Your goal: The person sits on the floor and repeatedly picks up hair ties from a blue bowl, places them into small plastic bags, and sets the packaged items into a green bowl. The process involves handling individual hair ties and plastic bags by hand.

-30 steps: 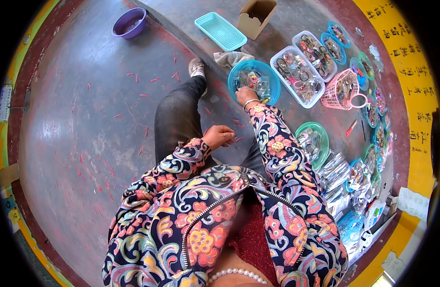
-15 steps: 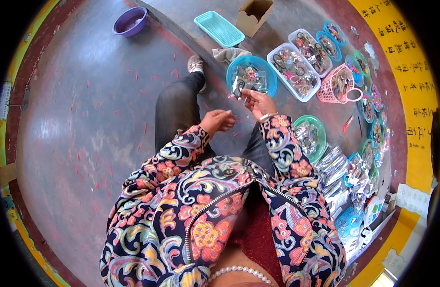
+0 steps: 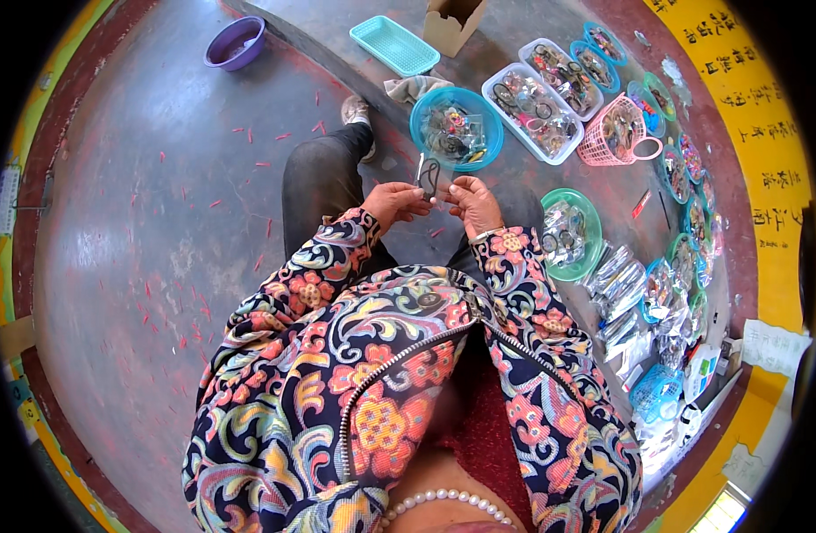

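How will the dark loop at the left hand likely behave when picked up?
The dark loop is probably bendy, since it looks like a thin, curved band. It should be light for its size: it is slender and open in the middle. It seems unlikely to roll smoothly, as its outline is longer than wide.

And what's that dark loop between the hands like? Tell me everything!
The dark loop is a thin, long ring that looks like cord, though its material is unclear. A pale strip shows beside it and a small pinkish bit below. It's held up, nearer than the blue basin. The left hand grips its lower end; I can't tell whether the right hand touches it.
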A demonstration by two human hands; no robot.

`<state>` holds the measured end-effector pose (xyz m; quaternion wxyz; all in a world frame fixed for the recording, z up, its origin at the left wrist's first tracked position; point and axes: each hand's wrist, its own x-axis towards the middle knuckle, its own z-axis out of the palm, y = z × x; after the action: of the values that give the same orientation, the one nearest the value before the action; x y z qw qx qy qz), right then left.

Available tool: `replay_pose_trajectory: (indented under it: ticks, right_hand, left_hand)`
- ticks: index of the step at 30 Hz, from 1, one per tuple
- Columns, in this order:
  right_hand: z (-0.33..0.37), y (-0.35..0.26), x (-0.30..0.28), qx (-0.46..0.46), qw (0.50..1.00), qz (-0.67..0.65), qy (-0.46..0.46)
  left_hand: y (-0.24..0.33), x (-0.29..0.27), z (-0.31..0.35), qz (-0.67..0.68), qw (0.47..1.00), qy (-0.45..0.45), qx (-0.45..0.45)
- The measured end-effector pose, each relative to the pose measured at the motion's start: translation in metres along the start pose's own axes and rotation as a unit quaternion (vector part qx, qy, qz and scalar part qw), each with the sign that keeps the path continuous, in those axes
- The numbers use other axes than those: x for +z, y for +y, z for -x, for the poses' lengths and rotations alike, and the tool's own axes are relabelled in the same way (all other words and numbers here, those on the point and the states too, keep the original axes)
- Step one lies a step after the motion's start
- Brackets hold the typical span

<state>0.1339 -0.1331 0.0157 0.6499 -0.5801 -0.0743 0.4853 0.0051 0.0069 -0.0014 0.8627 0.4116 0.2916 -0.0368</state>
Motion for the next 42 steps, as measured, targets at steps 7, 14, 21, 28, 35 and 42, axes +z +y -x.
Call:
replay_pose_trajectory:
  ticks: [7, 14, 21, 28, 35, 42]
  right_hand:
    - [-0.006, 0.012, -0.003, 0.094, 0.992, 0.065, -0.049]
    - [-0.004, 0.013, -0.003, 0.116, 0.987, 0.090, -0.059]
    - [-0.006, 0.015, -0.007, 0.107, 0.990, 0.063, -0.064]
    - [-0.005, 0.012, -0.005, 0.098, 0.989, 0.076, -0.083]
    - [-0.014, 0.017, -0.014, 0.067, 0.984, 0.107, -0.128]
    - [-0.007, 0.002, -0.007, 0.083, 0.994, 0.027, -0.070]
  left_hand:
    - [-0.007, -0.009, -0.008, -0.064, 0.997, 0.006, 0.042]
    - [-0.008, -0.009, -0.008, -0.093, 0.993, 0.026, 0.075]
    - [-0.011, -0.010, -0.010, -0.066, 0.995, 0.024, 0.077]
    - [-0.010, -0.010, -0.009, -0.077, 0.993, 0.028, 0.089]
    - [-0.014, -0.012, -0.013, -0.107, 0.984, 0.014, 0.144]
    - [-0.013, -0.011, -0.011, -0.119, 0.983, 0.003, 0.137]
